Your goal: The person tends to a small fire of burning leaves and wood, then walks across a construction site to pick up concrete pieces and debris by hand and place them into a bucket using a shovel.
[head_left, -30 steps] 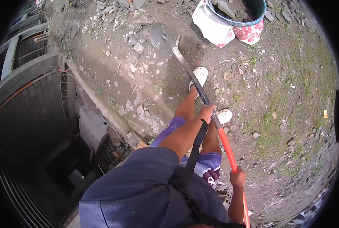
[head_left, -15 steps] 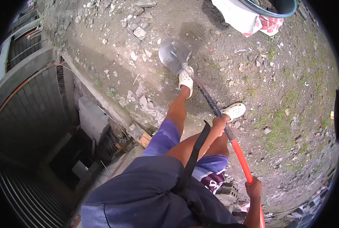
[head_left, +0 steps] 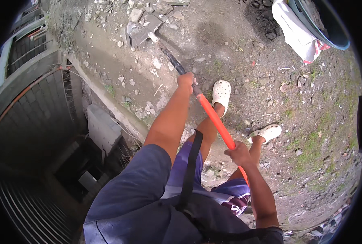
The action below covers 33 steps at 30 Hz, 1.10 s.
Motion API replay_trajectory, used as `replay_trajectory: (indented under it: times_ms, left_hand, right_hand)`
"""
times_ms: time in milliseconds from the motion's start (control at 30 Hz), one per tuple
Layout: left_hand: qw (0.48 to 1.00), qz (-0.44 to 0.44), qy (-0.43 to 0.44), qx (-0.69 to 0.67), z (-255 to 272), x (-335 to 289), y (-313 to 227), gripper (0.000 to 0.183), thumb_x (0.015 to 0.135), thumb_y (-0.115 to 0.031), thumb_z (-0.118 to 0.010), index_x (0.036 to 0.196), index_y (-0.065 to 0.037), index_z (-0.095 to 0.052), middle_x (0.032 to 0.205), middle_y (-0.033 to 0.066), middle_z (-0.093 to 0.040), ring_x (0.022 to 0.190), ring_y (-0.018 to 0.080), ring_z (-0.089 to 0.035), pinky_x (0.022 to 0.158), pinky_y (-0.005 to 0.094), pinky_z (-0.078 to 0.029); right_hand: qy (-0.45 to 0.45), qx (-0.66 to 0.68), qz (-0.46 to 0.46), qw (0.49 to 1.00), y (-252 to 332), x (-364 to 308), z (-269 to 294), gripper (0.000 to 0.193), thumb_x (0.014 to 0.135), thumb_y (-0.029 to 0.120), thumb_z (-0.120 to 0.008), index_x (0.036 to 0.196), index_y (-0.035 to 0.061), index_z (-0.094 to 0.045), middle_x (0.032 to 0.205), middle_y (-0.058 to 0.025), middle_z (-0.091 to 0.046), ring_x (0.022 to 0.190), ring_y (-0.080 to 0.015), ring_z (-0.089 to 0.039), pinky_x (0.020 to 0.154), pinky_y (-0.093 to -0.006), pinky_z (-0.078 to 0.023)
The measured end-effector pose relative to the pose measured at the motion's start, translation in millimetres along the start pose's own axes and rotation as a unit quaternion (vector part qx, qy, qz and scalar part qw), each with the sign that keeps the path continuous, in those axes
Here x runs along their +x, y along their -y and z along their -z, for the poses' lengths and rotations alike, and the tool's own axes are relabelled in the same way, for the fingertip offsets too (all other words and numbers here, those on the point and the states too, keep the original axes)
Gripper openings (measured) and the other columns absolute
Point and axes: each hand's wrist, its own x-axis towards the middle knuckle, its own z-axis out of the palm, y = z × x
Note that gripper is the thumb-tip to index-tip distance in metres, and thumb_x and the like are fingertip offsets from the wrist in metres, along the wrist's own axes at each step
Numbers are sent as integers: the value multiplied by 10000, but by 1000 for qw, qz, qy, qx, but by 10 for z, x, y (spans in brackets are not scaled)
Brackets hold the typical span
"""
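A long shovel (head_left: 214, 116) with a black lower shaft and a red-orange upper shaft slants across the middle. My left hand (head_left: 186, 82) is wrapped round its black shaft near where the red begins. Farther up the red part, near my right thigh, my right hand (head_left: 238, 153) grips the handle. The shovel's grey blade (head_left: 145, 31) lies on the ground at the upper left, against loose stones (head_left: 136, 15). The handle's upper end is hidden behind my right forearm.
At the upper right stands a dark round tub (head_left: 338, 38) beside a white sack (head_left: 292, 34). On the left, a concrete ledge (head_left: 104, 99) borders a deep drop with block walls. My feet, in white clogs (head_left: 221, 92), stand on stony dirt with patches of grass.
The shovel blade has moved forward and left from beside my foot to the stones. Both hands have moved forward and left with the shaft. The tub appears farther right.
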Motion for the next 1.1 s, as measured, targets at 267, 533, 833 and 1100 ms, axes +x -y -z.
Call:
replay_trajectory:
  times_ms: [267,533,833,1100]
  left_hand:
    - [975,-179,54,119,-377,-1271,-657,159,847,-78,-634,841,32,-521,705,107,-584,544,218,-610,452,367,-494]
    - [973,159,159,-50,54,-2750,1934,100,833,-71,-601,823,-35,-507,693,60,-515,540,189,-569,489,362,-518]
    - [988,37,144,32,-849,-1265,1121,112,844,-61,-591,909,12,-536,739,82,-551,599,224,-578,515,386,-520]
    - [945,-165,53,278,-963,-928,-667,355,805,-118,-624,1018,154,-544,878,229,-634,655,291,-644,596,418,-523]
  right_hand:
    - [58,143,-99,983,128,-790,276,240,726,92,-743,897,-13,-612,669,-98,-592,653,-209,-637,628,-373,-505]
    - [-166,-184,-156,956,-1856,-2698,-431,228,773,232,-679,932,70,-655,799,-241,-678,815,-429,-671,737,-506,-531]
    - [-196,-28,15,980,-1382,-1099,-155,280,772,217,-676,951,2,-655,796,-266,-660,793,-441,-658,711,-489,-518]
    - [-12,157,87,984,-303,-283,324,270,762,180,-725,893,-22,-603,680,-121,-604,583,-217,-617,549,-367,-493]
